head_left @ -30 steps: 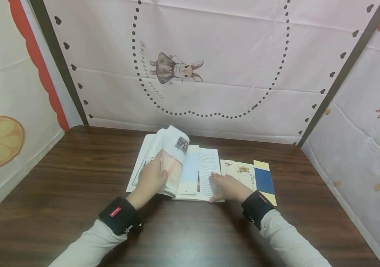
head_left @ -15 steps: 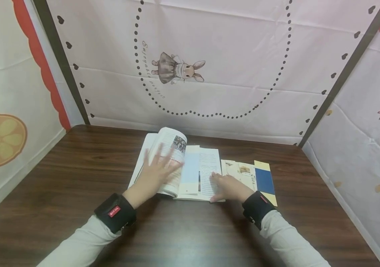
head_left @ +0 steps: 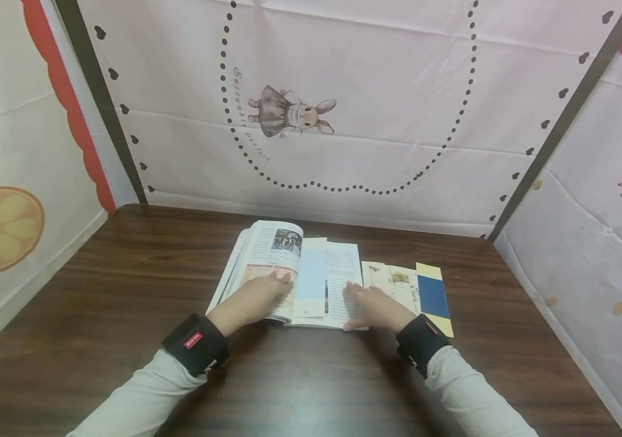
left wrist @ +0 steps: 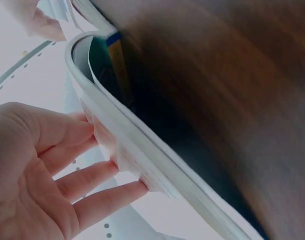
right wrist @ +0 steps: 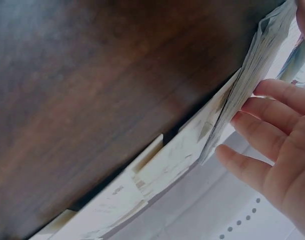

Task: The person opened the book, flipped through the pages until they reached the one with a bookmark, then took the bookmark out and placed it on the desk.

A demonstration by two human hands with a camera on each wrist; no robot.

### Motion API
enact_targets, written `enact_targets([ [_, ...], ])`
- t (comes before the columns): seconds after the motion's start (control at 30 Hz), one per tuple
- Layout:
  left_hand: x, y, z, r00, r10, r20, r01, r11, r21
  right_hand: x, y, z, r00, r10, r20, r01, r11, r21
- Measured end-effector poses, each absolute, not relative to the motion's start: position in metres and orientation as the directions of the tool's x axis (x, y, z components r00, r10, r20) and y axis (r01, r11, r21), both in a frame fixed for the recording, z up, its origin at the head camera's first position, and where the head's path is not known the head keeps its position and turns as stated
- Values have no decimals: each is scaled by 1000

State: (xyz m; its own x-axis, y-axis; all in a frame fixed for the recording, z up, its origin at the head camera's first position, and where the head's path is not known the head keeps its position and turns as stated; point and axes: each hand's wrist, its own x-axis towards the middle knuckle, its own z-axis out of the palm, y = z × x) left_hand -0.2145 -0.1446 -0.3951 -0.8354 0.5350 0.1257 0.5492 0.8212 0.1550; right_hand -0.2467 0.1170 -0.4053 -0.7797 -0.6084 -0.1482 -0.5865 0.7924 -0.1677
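An open book (head_left: pixel 269 246) lies on the table, its thicker left side bulging in a curve near the spine. My left hand (head_left: pixel 253 298) rests its fingertips on the lower part of the left page; the left wrist view shows its fingers (left wrist: pixel 100 175) extended against the paper. On the right page, my right hand (head_left: pixel 378 306) lies with spread fingers near the outer edge. Between the hands, a pale blue and cream strip (head_left: pixel 310 279) covers the page beside the spine. A cream printed sheet (head_left: pixel 401 282), ending in a blue and yellow band (head_left: pixel 434 294), extends rightward from the book.
The dark wooden table (head_left: pixel 311 382) stretches around the book. A pink cloth wall (head_left: pixel 398 91) with a rabbit print rises behind it, and pale printed walls stand at the left and right.
My left hand let go of the lifted pages, opened out over them, then came down on the left page. Those pages now lie flatter to the left. The right hand has stayed in place.
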Motion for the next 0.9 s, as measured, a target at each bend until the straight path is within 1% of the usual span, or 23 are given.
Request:
enact_targets([
  [0.1, -216, -143, -396, -836, 537, 114, 549, 817, 177, -244, 114, -401, -765, -625, -159, -601, 780, -174],
  [0.17, -217, -141, -396, -834, 539, 114, 551, 818, 166, -244, 112, -396, -742, -646, -178, -608, 761, -227],
  [0.27, -218, -138, -396, -847, 523, 93, 531, 828, 180, -247, 109, -391, -703, -679, -211, -598, 725, -342],
  [0.33, -217, -137, -396, -857, 509, 80, 515, 837, 187, -251, 106, -389, -702, -680, -213, -570, 715, -405],
  [0.4, -216, -137, -396, -866, 495, 67, 498, 845, 193, -257, 102, -388, -730, -657, -188, -536, 721, -439],
  [0.5, -214, -137, -396, -874, 482, 63, 485, 855, 184, -266, 94, -387, -821, -545, -169, -389, 752, -533],
  [0.6, -213, -137, -395, -877, 477, 59, 480, 859, 181, -276, 86, -388, -877, -429, -216, -180, 710, -680],
  [0.67, -212, -137, -395, -876, 478, 60, 481, 858, 182, -282, 81, -389, -883, -384, -269, -47, 644, -764],
  [0.77, -212, -136, -395, -877, 477, 60, 480, 858, 182, -288, 74, -394, -870, -359, -336, 100, 541, -835],
  [0.9, -213, -136, -396, -876, 476, 73, 482, 860, 168, -290, 65, -401, -876, -310, -370, 191, 481, -856],
])
